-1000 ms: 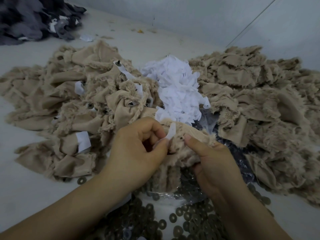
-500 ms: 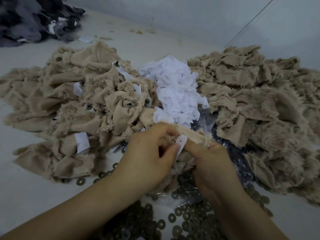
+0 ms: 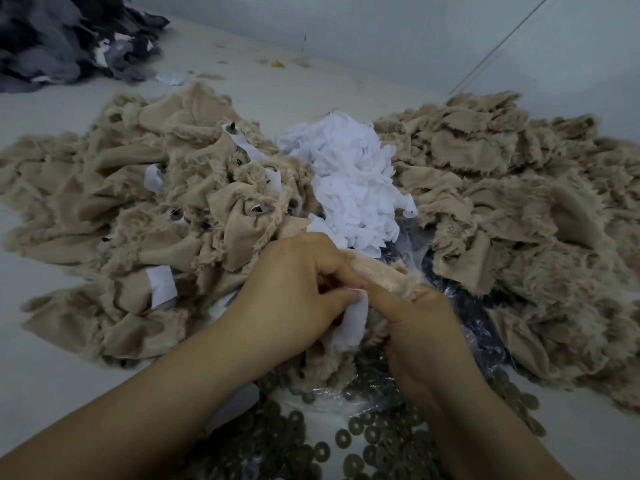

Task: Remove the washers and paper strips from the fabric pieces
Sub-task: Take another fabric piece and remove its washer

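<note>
Left hand (image 3: 294, 292) fingers curled tight, thumb and forefinger pinching the top of a white paper strip (image 3: 353, 323) that hangs down between both hands. Right hand (image 3: 426, 327) closed on a tan fabric piece (image 3: 381, 275), thumb laid along its edge, touching the strip. Below the hands, loose washers (image 3: 349, 441) lie on clear plastic. Behind, a white heap of paper strips (image 3: 353, 181) sits between a left fabric pile (image 3: 121, 202), strips still attached, and a right fabric pile (image 3: 519, 188). Dark grey fabric (image 3: 59, 39) far left.
</note>
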`<state>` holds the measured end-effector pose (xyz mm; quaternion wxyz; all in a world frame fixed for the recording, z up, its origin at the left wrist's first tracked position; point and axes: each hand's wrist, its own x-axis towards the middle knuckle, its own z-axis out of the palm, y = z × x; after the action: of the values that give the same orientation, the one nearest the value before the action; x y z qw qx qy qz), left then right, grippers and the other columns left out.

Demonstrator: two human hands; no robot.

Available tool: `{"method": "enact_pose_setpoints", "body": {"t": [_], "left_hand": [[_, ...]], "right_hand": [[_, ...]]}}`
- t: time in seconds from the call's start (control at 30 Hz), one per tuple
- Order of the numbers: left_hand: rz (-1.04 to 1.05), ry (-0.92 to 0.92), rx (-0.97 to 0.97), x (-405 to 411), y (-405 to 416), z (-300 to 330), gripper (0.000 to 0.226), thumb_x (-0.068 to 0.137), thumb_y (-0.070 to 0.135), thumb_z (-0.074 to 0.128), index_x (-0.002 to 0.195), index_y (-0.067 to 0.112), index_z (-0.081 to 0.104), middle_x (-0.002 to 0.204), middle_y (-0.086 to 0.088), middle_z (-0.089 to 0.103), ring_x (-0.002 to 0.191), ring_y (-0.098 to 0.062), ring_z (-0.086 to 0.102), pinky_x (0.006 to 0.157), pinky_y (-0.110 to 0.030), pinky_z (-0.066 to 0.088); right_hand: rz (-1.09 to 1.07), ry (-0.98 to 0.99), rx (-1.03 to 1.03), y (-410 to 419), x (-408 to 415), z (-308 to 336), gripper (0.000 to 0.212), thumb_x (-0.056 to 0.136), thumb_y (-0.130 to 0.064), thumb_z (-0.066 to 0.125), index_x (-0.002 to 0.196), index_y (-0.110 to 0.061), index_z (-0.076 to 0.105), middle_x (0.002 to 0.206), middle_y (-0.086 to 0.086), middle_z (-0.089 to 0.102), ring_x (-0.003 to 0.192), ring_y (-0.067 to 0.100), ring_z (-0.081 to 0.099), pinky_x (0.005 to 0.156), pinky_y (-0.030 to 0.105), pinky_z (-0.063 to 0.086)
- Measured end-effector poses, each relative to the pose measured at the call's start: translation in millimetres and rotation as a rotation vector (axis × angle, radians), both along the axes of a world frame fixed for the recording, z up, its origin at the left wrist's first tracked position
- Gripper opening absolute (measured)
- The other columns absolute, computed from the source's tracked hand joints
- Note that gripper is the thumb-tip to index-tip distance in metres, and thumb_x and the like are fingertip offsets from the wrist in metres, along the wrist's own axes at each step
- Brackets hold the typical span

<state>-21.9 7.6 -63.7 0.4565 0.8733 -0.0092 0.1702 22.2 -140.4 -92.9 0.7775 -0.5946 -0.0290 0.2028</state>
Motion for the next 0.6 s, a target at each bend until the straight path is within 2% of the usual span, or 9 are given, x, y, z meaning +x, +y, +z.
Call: {"method": "enact_pose_setpoints", "body": {"t": [0.23, 0.37, 0.6], "left_hand": [[0.073, 0.084, -0.050, 1, 1, 5, 0.014, 0.079, 0.015, 0.079, 0.067, 0.021, 0.072, 0.066, 0.010, 0.068, 0.057, -0.003, 0.063, 0.054, -0.021, 0.053], [0.087, 0.123, -0.040, 2, 0, 7, 0.018, 0.078, 0.018, 0.080, 0.063, 0.023, 0.071, 0.066, 0.014, 0.067, 0.057, -0.005, 0.064, 0.052, -0.017, 0.051], [0.094, 0.173, -0.040, -1, 0, 12, 0.021, 0.076, 0.021, 0.082, 0.058, 0.025, 0.071, 0.059, 0.016, 0.066, 0.053, -0.003, 0.062, 0.048, -0.017, 0.050]], "right_hand": [[0.025, -0.017, 0.037, 1, -1, 1, 0.027, 0.074, -0.017, 0.080, 0.099, -0.008, 0.079, 0.097, 0.019, 0.077, 0.090, 0.034, 0.076, 0.071, 0.035, 0.061], [0.020, -0.019, 0.035, 1, -1, 1, 0.022, 0.080, -0.013, 0.077, 0.101, -0.009, 0.079, 0.099, 0.018, 0.077, 0.092, 0.034, 0.075, 0.074, 0.037, 0.062], [-0.012, -0.047, 0.022, -1, 0, 0, 0.013, 0.084, -0.007, 0.073, 0.094, -0.010, 0.081, 0.096, 0.015, 0.078, 0.090, 0.029, 0.076, 0.070, 0.028, 0.060]]}}
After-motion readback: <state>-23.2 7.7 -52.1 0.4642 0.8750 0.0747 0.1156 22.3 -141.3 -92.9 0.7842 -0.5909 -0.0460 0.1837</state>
